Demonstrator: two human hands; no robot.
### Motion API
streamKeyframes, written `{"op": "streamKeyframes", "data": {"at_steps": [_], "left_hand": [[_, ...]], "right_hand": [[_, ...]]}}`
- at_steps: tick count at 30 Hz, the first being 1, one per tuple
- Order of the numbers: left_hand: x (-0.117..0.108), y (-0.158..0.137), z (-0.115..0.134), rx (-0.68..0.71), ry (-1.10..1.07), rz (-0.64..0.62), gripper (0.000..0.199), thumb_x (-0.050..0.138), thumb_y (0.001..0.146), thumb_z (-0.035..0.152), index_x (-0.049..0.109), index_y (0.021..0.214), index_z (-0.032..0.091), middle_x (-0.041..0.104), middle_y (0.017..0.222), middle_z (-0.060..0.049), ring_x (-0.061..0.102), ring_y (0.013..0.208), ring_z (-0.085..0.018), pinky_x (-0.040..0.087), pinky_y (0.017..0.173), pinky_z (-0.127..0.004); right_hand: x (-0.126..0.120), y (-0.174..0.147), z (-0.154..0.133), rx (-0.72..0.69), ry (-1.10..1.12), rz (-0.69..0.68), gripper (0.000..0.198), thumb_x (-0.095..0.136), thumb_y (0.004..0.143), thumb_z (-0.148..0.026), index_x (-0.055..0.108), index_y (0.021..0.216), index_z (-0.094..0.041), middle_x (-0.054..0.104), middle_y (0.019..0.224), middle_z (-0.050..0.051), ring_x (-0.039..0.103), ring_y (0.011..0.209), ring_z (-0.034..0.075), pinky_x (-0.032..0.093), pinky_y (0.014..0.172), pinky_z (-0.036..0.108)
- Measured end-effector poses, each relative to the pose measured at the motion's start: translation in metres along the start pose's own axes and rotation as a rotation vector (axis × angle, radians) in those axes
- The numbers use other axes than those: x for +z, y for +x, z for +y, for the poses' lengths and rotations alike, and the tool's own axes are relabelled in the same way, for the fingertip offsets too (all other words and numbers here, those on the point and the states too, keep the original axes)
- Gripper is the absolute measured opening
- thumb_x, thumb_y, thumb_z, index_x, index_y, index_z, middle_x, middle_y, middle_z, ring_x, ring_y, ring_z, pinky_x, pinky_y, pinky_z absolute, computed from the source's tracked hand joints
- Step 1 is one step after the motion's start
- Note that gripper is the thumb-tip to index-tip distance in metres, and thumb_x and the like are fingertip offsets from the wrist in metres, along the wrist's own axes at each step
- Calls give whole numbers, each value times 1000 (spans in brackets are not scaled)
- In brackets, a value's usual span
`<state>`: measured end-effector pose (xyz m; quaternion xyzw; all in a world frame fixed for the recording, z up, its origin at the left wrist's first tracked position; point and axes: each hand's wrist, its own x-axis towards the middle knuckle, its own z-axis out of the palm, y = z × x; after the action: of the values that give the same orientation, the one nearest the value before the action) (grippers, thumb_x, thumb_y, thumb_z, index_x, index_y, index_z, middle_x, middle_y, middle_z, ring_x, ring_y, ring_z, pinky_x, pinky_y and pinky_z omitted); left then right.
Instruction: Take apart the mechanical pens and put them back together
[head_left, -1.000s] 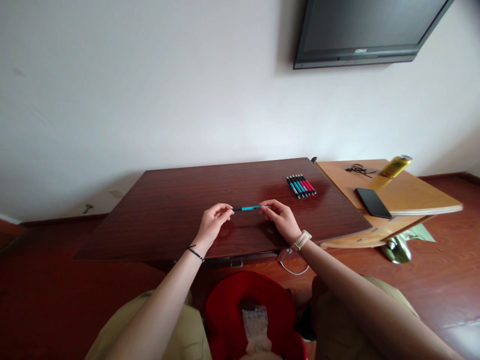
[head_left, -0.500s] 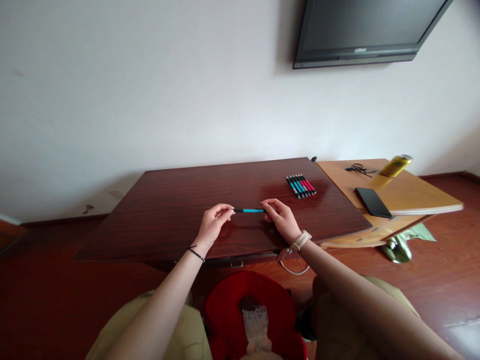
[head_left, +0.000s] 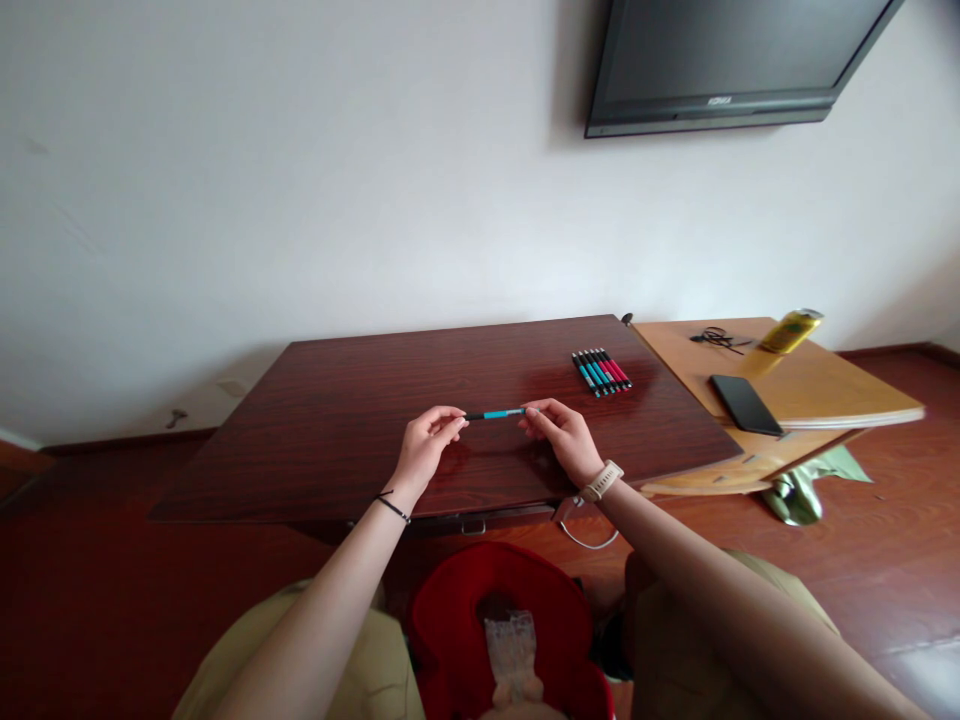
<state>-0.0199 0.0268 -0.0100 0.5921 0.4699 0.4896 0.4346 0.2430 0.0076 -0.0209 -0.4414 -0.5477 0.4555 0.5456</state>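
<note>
A thin pen with a teal barrel and black ends (head_left: 495,413) is held level just above the dark wooden table (head_left: 337,430). My left hand (head_left: 425,447) pinches its left end between fingertips. My right hand (head_left: 561,439), with a pale watch on the wrist, pinches its right end. A row of several more pens (head_left: 601,371), teal and red with black ends, lies side by side on the table to the far right of my hands.
A lighter wooden table (head_left: 825,385) adjoins on the right, carrying a black phone (head_left: 746,404), a yellow bottle (head_left: 791,331) and a tangle of black cord (head_left: 718,338). A wall-mounted screen (head_left: 739,55) hangs above. A red cushion (head_left: 499,610) rests on my lap.
The pen dipped slightly half a second ago and has come back up a little, its right end now tilted a touch higher. Both hands stay in place.
</note>
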Motion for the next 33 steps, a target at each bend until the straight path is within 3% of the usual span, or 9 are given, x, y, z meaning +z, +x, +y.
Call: {"op": "streamKeyframes", "data": {"at_steps": [3,9,33], "left_hand": [[0,0,1,-4,-11,0,31,81,85,45,78,101,18,77,88,-7,65,77,-18,51,73,-31],[0,-1,1,-13,-28,19,31,79,86,46,76,100,18,78,93,-8,64,75,-17,50,71,-30],[0,-1,1,-8,-44,3,30,80,86,44,78,101,18,79,93,-8,64,76,-18,51,72,-31]], "right_hand": [[1,1,2,-5,-28,24,43,68,96,-63,72,93,-20,77,83,6,65,72,18,51,68,30],[0,2,5,-13,18,81,44,73,92,-62,71,108,-21,76,92,6,67,75,19,51,67,30],[-2,1,9,-51,-98,98,46,64,98,-66,62,82,-23,57,70,-1,49,64,17,42,62,29]]}}
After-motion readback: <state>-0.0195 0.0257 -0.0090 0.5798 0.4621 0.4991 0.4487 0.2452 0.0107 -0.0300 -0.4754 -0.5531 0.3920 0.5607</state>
